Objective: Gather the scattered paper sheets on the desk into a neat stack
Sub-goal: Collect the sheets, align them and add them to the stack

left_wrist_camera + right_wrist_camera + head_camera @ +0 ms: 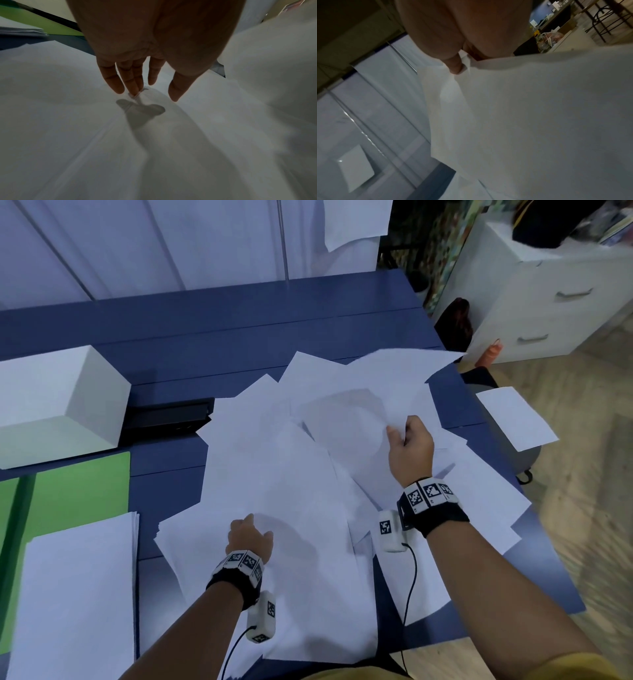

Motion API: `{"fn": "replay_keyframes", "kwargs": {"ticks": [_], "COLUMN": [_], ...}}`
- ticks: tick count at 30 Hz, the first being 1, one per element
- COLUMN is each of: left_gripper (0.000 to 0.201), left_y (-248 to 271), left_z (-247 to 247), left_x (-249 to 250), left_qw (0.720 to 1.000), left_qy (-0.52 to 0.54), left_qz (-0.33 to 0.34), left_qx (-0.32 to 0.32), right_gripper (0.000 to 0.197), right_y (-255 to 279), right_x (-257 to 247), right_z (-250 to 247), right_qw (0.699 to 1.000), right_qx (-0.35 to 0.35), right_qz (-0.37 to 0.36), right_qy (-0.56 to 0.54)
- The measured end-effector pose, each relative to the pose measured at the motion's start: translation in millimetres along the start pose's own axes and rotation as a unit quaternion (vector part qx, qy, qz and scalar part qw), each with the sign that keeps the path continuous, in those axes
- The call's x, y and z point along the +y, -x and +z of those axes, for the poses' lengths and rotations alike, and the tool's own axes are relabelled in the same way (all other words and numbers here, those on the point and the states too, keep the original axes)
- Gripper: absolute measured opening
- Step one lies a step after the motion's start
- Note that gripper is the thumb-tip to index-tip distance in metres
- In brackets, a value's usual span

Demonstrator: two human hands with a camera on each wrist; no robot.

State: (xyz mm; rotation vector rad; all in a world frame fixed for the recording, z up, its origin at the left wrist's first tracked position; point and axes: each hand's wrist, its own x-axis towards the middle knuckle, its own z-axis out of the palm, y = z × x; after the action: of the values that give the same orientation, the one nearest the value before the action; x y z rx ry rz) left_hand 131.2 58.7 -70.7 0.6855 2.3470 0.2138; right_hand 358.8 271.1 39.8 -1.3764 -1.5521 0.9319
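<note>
Several white paper sheets (281,474) lie fanned and overlapping across the middle and right of the blue desk (212,337). My left hand (248,534) rests on the near part of the pile. In the left wrist view its fingers (132,81) are straight, and the tips press on the top sheet (85,135), which puckers slightly. My right hand (399,429) pinches the edge of one sheet (346,426) and holds it raised above the pile. The right wrist view shows the thumb (455,66) clamped on that sheet (530,108).
A squared stack of paper (78,594) lies on a green folder (78,484) at the near left. Behind it stand a white box (58,402) and a black device (168,416). One sheet (517,417) lies off the desk on a stool. A white drawer unit (548,292) stands far right.
</note>
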Motion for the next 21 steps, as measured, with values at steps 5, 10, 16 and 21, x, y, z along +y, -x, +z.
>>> {"fn": "replay_keyframes", "kwargs": {"ticks": [5, 10, 16, 21], "left_gripper": [0.064, 0.066, 0.053, 0.048], "left_y": [3, 9, 20, 26], "left_z": [-2, -21, -82, -109], "left_x": [8, 34, 63, 76], "left_qw": [0.999, 0.97, 0.873, 0.879], "left_qy": [0.034, 0.218, 0.459, 0.435], "left_qz": [0.033, 0.104, 0.152, 0.197], "left_qx": [0.022, 0.031, 0.062, -0.011], "right_gripper": [0.037, 0.021, 0.01, 0.013], "right_y": [-1, -4, -7, 11], "right_x": [-33, -74, -93, -53], "right_z": [-1, -8, -15, -2], "right_qw": [0.999, 0.989, 0.972, 0.954], "right_qx": [-0.014, -0.015, -0.063, -0.081], "right_qz": [-0.022, -0.086, -0.077, 0.108], "right_qy": [-0.038, -0.121, -0.215, -0.266]}}
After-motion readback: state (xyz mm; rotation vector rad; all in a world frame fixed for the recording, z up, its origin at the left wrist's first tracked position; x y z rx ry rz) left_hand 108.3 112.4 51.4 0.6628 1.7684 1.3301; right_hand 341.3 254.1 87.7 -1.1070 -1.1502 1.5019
